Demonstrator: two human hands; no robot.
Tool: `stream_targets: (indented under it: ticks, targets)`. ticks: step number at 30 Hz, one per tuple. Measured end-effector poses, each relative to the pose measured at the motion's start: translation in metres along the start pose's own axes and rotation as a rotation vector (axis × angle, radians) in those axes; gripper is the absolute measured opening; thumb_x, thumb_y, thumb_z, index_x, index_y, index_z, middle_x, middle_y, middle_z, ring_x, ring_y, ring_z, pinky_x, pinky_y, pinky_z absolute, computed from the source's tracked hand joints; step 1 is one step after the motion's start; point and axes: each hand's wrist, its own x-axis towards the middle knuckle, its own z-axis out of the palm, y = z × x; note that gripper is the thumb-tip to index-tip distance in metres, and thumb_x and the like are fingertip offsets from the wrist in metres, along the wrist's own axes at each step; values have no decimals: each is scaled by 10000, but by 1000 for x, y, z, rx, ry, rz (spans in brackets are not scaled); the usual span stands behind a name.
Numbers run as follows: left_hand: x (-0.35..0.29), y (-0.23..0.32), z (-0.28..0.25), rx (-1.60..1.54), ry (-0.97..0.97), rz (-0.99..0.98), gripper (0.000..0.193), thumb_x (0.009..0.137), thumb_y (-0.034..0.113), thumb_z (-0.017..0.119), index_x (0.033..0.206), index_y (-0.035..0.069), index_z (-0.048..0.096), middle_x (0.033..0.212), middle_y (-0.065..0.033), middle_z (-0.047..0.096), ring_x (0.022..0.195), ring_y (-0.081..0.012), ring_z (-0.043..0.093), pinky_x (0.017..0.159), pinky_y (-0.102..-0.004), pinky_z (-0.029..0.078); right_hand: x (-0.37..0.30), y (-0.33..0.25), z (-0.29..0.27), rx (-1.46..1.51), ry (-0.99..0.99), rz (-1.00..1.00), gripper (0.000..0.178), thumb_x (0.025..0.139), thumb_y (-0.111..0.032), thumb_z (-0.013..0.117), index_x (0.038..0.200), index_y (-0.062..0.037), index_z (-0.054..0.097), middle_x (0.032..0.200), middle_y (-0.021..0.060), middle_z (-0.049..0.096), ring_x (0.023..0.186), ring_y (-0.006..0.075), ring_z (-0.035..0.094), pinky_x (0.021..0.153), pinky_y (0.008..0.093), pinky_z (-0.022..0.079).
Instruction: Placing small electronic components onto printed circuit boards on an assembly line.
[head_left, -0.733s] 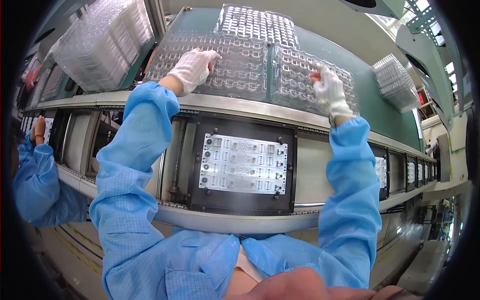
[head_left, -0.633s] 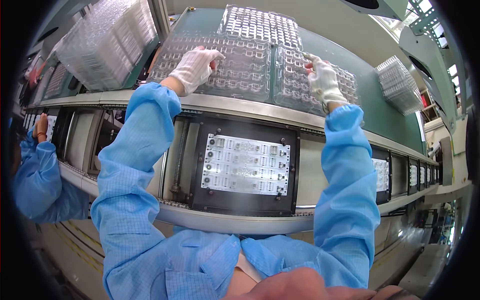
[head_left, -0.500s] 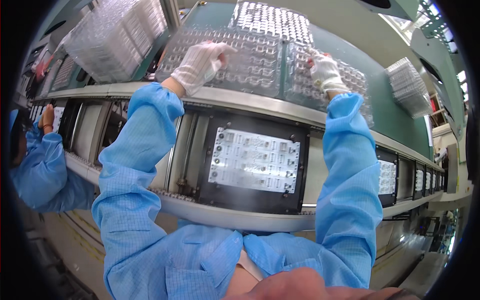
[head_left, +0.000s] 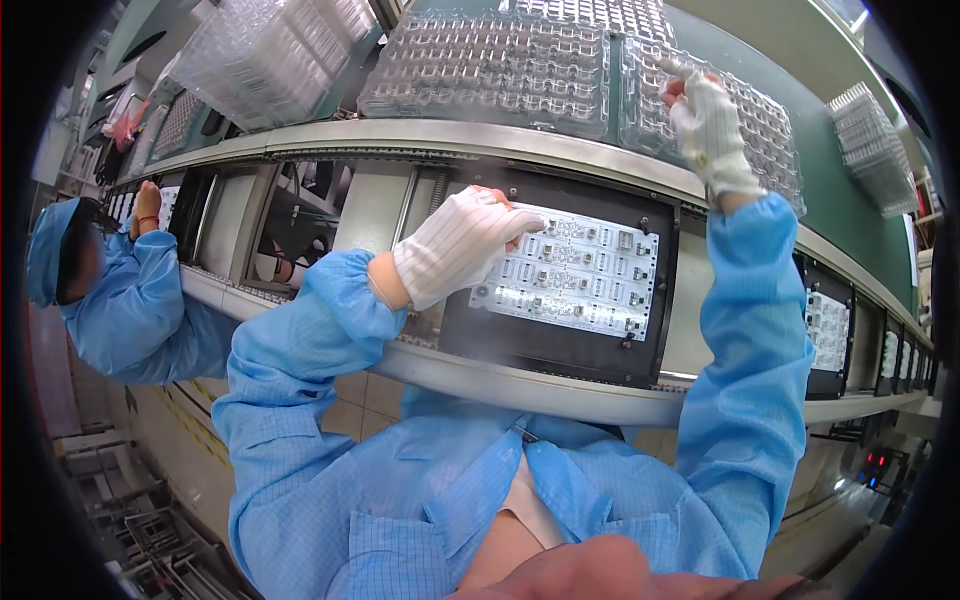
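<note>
My left hand (head_left: 452, 247), in a white striped glove with bare fingertips, is over the upper left corner of a white circuit board panel (head_left: 600, 262). Its fingers are pinched together, and whatever they hold is hidden. The panel lies in a black carrier (head_left: 560, 355) on the conveyor and bears rows of small parts. My right hand (head_left: 708, 128), gloved the same way, reaches over the right clear plastic tray (head_left: 768, 140) of small shiny parts. Its fingers are curled together at the tray's left side; anything between them is too small to make out.
Another clear parts tray (head_left: 490, 70) lies on the green bench (head_left: 835, 205), with one more behind. Tall stacks of clear trays (head_left: 262, 70) stand left, a smaller stack (head_left: 875, 150) right. More carriers (head_left: 826, 325) sit along the line. A co-worker (head_left: 150, 280) in blue works at left.
My left hand has come down from the left tray to the board panel. My right hand stays over the right tray, fingers now more curled. The view has shifted.
</note>
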Motion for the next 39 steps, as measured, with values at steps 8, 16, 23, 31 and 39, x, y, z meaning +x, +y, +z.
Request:
stream_targets:
  ticks: [8,16,23,31,39]
  targets:
    - [6,2,-1,306,-80,141,233,853,115,620,1081,130,664,783,-75,640,828,-257,657,777,-367,506,-92,-58,-30,103,29,-264,506,790,116,581,1257,-66,648,898,108,682,846,247,673,813,356,541]
    - [-1,-8,-16,110,-170,139,296,831,60,666,1122,116,656,934,-75,686,899,-272,653,834,-383,511,-133,-67,-32,210,-21,-19,434,827,7,702,1244,-89,630,907,93,704,848,284,681,833,384,518]
    - [-4,-5,-16,-29,-80,11,412,783,-28,688,1181,71,650,848,-60,667,789,-260,632,759,-373,514,-140,-66,-26,311,-32,104,422,831,-23,723,1239,-82,628,902,97,697,850,281,684,787,384,532]
    - [-3,-3,-2,41,1,137,320,798,50,682,1113,96,649,803,-73,647,798,-294,645,752,-399,530,-140,-80,-29,339,-76,58,531,789,65,667,1288,-117,637,850,73,676,794,220,657,764,348,535]
    - [-1,-13,2,-7,221,61,345,769,85,771,1106,121,705,880,-92,704,826,-297,653,755,-395,518,-161,-86,-29,270,-212,112,789,702,127,604,1438,-154,550,781,51,640,799,212,639,788,345,542]
